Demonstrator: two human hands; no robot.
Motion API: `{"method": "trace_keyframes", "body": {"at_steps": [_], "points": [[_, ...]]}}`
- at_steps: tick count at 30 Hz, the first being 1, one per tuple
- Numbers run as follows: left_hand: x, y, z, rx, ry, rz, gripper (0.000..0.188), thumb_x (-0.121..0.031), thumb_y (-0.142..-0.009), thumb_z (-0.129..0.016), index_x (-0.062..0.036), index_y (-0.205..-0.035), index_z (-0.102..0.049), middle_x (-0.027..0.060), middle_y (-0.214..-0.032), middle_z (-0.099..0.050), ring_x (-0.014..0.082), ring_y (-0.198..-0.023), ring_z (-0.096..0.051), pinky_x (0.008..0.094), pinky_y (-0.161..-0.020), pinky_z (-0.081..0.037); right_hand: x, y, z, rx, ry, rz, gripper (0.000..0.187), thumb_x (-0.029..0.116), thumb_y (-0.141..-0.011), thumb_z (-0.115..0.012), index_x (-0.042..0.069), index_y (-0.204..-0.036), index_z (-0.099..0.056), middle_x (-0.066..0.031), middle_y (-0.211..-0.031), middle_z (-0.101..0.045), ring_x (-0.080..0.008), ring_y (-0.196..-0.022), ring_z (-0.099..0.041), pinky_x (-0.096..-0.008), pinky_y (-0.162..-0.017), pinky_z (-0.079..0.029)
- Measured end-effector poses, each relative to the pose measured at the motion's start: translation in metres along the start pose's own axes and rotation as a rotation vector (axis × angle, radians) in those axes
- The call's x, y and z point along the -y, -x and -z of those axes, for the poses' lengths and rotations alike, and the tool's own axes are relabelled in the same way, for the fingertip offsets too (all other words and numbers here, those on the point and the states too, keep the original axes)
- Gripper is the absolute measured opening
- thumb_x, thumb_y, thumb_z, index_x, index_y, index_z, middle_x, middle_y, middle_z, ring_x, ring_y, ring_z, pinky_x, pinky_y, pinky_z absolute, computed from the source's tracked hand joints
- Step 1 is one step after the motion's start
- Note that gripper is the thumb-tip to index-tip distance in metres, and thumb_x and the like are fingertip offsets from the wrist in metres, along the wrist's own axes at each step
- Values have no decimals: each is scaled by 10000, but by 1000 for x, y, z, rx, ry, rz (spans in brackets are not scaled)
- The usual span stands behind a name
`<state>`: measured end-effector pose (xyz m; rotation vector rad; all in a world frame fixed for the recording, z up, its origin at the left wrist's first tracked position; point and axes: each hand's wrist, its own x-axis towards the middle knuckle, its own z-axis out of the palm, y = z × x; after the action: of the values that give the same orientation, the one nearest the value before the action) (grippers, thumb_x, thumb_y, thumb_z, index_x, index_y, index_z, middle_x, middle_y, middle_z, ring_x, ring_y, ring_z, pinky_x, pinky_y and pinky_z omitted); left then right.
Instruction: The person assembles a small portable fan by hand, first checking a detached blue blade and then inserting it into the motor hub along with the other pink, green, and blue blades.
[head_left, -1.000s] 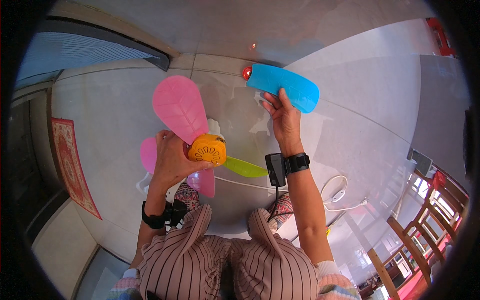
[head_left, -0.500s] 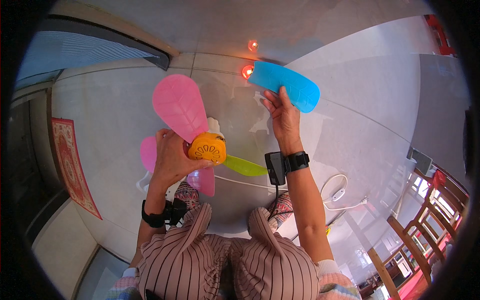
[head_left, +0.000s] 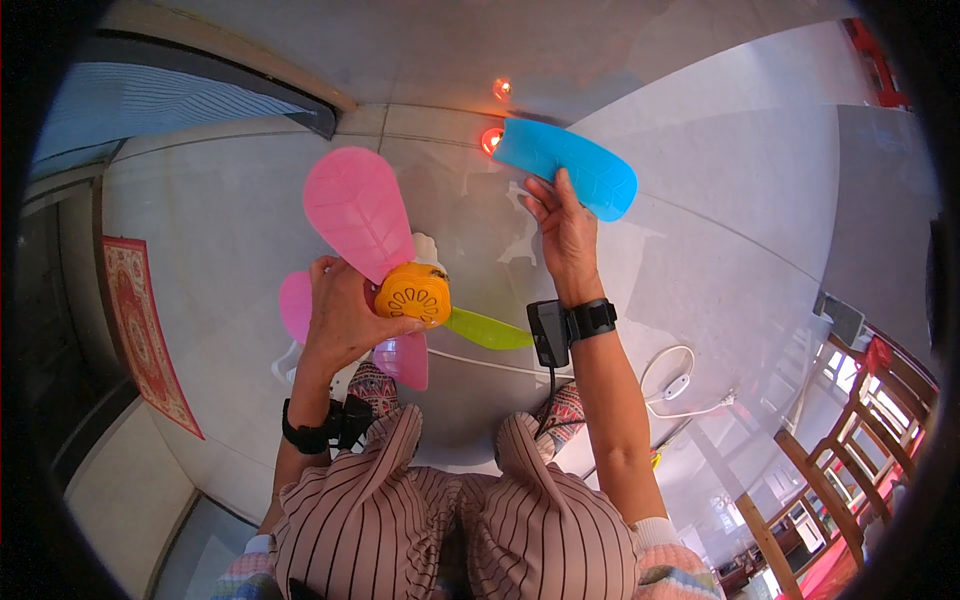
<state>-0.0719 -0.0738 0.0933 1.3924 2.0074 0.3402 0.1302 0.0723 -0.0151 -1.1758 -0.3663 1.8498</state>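
My left hand (head_left: pixel 345 310) is closed around the orange flower-shaped hub (head_left: pixel 415 295) of a fan with leaf-shaped plastic blades. A large pink blade (head_left: pixel 357 215) points up and away from the hub, and a green blade (head_left: pixel 490 329) reaches out to the right. More pink shows behind and below my hand. Pinched in the fingers of my right hand (head_left: pixel 570 235) is a separate blue blade (head_left: pixel 570 165) with leaf veins. Its squared end is beside a small glowing red candle (head_left: pixel 492 140) on the far side; whether they touch I cannot tell.
A glossy surface behind the candle mirrors its light. A white cable with an inline switch (head_left: pixel 678 386) lies on the floor at right. Wooden chairs (head_left: pixel 850 455) stand at the lower right. A red patterned mat (head_left: pixel 150 335) is at left, near a dark doorway.
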Motion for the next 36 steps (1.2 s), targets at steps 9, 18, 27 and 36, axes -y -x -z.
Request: {"method": "trace_keyframes", "body": {"at_steps": [9, 18, 27, 36], "points": [[2, 0, 0, 20, -12, -7, 707, -367, -449, -830, -98, -1047, -565, 69, -944, -598, 258, -921, -483, 394, -874, -285, 0, 0, -2, -8, 38, 10, 298, 187, -864, -609, 6, -1088, -532, -115, -991, -623, -210, -833, -643, -280, -648, -538], [2, 0, 0, 7, -7, -15, 697, -368, -457, -822, -94, -1045, -566, 77, -947, -600, 262, -925, -483, 390, -873, -286, 0, 2, 0, 15, 11, 29, 325, 167, -857, -614, -20, -1102, -513, -127, -1017, -611, -224, -843, -641, -295, -631, -551], [5, 0, -2, 24, -19, -16, 701, -386, -459, -828, -102, -1044, -567, 73, -951, -597, 251, -937, -485, 391, -879, -289, 2, 4, 0, 28, 43, 51, 388, 171, -854, -615, -36, -1149, -470, -153, -1044, -594, -220, -846, -642, -295, -615, -572], [4, 0, -1, 21, -29, -25, 706, -406, -463, -818, -97, -1045, -566, 79, -957, -596, 265, -937, -483, 402, -889, -287, 1, 3, 0, 27, 29, 37, 395, 165, -849, -620, -28, -1155, -460, -156, -1042, -592, -226, -842, -643, -294, -607, -569]]}}
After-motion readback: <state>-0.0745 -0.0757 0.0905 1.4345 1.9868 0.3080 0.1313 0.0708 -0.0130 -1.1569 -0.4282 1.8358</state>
